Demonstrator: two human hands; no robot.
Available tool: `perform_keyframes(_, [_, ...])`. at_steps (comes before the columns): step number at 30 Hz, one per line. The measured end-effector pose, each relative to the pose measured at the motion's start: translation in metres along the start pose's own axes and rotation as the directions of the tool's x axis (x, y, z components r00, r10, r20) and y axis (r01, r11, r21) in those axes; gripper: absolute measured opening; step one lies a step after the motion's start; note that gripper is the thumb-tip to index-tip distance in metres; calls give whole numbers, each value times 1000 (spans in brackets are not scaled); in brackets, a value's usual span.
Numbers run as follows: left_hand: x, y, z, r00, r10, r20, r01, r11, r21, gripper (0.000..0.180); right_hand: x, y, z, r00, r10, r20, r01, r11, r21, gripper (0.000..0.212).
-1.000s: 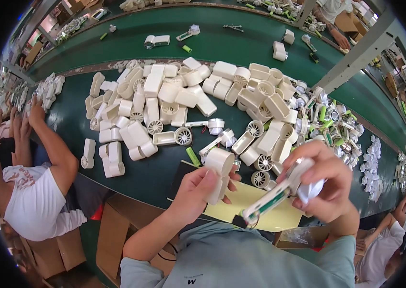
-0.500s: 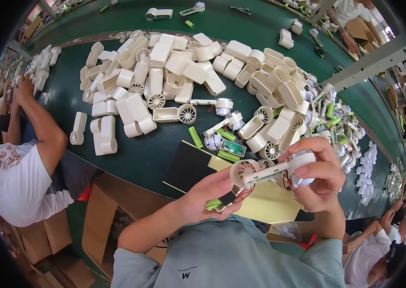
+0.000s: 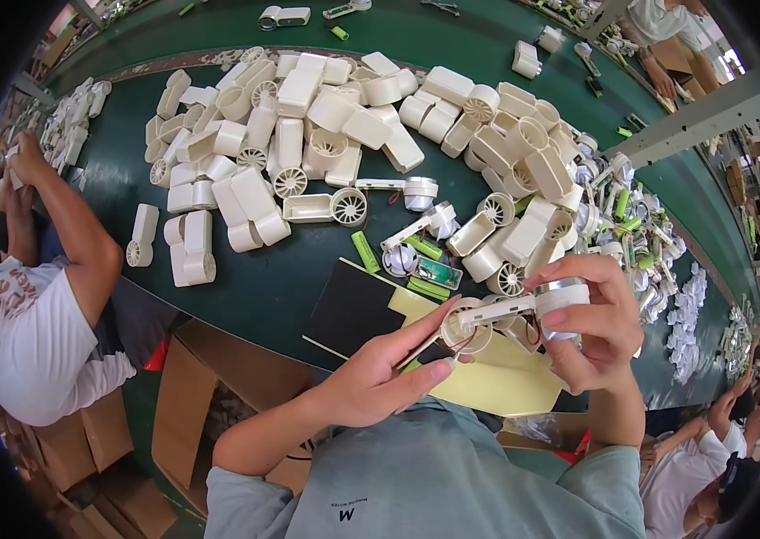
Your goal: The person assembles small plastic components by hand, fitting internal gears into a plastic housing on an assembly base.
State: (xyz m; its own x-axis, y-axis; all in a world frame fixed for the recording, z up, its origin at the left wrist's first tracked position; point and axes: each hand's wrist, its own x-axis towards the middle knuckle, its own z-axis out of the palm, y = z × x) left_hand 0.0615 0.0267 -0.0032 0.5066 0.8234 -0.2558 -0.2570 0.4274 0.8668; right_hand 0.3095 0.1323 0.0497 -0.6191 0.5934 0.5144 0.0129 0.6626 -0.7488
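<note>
At the frame's lower centre, the left hand [image 3: 386,377] clasps a cream housing [image 3: 480,340], likely light, stiff; the right hand [image 3: 597,334] pinches a motor assembly [image 3: 498,312] by its sturdier-looking round head [image 3: 561,296].

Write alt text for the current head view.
A person's left hand holds a cream casing; the right hand grips a white part by its silver-rimmed round end, its strip over the casing's opening. Beyond, more casings lie heaped on a green table, left of a pile of loose parts.
</note>
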Motion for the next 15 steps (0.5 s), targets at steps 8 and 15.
perform_keyframes(8, [-3, -1, -4, 1000, -23, 14, 24, 997, -76, 60, -3, 0, -3, 1000, 29, -9, -29, 999, 43, 36])
perform_keyframes(15, [1, -6, 6, 980, 109, -165, -97, 992, 82, 55, 2, -21, 7, 986, 150, 68, -160, 971, 180, 29])
